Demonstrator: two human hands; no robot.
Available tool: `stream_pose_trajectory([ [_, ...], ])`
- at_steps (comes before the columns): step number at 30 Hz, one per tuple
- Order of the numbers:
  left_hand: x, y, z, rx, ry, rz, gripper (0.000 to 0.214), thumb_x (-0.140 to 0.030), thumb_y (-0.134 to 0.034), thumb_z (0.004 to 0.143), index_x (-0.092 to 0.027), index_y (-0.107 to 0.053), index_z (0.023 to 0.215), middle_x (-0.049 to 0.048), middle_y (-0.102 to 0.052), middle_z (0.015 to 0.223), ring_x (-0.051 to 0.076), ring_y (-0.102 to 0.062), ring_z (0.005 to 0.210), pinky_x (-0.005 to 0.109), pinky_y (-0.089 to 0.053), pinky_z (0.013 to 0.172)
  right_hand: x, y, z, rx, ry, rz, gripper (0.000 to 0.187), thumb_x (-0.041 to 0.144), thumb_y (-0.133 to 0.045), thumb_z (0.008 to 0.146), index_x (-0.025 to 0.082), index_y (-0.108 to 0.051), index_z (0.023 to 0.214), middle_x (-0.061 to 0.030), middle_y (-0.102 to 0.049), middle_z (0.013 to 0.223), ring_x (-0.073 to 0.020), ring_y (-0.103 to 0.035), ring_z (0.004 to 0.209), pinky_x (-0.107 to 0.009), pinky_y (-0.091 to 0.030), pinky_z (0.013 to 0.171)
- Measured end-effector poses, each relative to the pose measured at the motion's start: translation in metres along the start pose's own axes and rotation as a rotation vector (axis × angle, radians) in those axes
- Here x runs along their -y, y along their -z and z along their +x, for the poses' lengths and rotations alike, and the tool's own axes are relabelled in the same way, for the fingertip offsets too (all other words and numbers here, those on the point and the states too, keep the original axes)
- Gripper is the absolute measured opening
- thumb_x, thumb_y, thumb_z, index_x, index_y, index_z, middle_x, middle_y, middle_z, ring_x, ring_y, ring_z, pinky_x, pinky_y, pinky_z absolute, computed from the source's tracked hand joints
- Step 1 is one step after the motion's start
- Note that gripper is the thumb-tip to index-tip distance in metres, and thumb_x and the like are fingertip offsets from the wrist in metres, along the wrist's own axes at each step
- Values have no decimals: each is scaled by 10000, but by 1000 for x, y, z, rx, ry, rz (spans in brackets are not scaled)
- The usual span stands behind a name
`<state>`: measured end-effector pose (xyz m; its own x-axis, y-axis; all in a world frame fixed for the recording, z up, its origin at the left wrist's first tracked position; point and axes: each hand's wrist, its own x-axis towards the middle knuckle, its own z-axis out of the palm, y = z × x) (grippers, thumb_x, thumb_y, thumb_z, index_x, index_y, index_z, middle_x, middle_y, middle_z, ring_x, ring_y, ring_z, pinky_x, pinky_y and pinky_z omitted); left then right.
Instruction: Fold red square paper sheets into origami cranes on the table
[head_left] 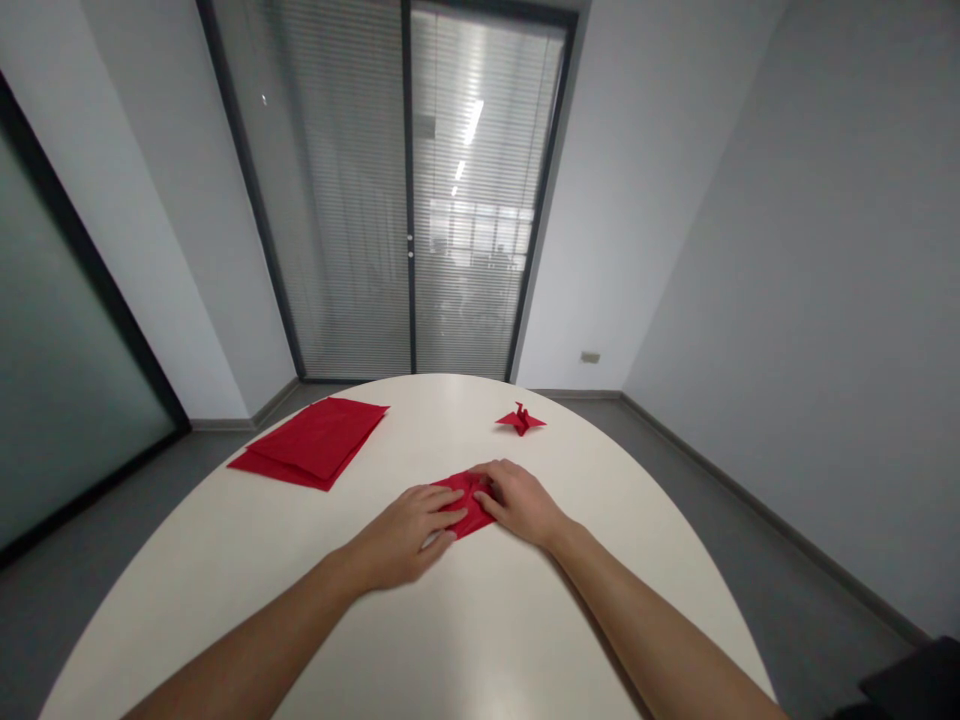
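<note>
A partly folded piece of red paper [466, 500] lies on the white round table [480, 620] in front of me. My left hand [405, 535] rests on its near left part, fingers stretched flat and pressing it down. My right hand [519, 500] lies over its right side, fingers curved down onto the paper's top edge. Both hands touch the paper, and it stays flat on the table.
A finished red paper crane [520, 420] stands further back on the table. A stack of red paper sheets [315, 452] lies at the far left of the table. Beyond are glass doors with blinds [409, 200] and grey floor.
</note>
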<state>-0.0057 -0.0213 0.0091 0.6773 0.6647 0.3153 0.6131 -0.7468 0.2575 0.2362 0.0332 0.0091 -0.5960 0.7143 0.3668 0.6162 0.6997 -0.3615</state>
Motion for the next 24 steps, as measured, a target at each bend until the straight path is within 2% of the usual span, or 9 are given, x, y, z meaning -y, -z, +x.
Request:
stream_pose_trajectory([
  [4,-4,4,1,23,-27,14,445,-276,-458,997,-242,-533,1434,91,-570,1455,264,-504,1353,491,-384,1152,-1,-1,1,-22,-3,-20,229,177,-613,915,201,-647,1141,-74,-688,1055,-226,-605,995,-362,-469,895],
  [7,-5,4,1,47,-31,31,435,-277,-451,997,-227,-547,1418,92,-563,1462,260,-499,1359,488,-369,1160,1,1,3,-23,3,-68,107,175,-609,919,187,-681,998,-71,-674,969,-219,-596,948,-352,-463,861],
  [9,-6,4,2,41,-26,47,440,-272,-464,986,-229,-547,1416,92,-572,1452,260,-509,1347,490,-367,1158,3,1,3,-13,22,-103,111,167,-594,927,187,-700,958,-67,-677,929,-217,-592,923,-352,-455,850],
  [18,-4,1,4,40,-20,87,455,-270,-516,944,-249,-564,1396,84,-584,1441,276,-506,1356,508,-359,1161,7,1,0,36,75,-65,235,215,-574,959,189,-728,1135,-91,-703,1034,-218,-610,985,-342,-468,902],
  [24,-1,1,3,13,-99,105,398,-224,-520,912,-217,-654,1287,85,-668,1335,267,-600,1261,457,-466,1082,8,4,0,55,78,-90,271,252,-559,976,201,-711,1194,-93,-699,1068,-222,-608,993,-352,-469,893],
])
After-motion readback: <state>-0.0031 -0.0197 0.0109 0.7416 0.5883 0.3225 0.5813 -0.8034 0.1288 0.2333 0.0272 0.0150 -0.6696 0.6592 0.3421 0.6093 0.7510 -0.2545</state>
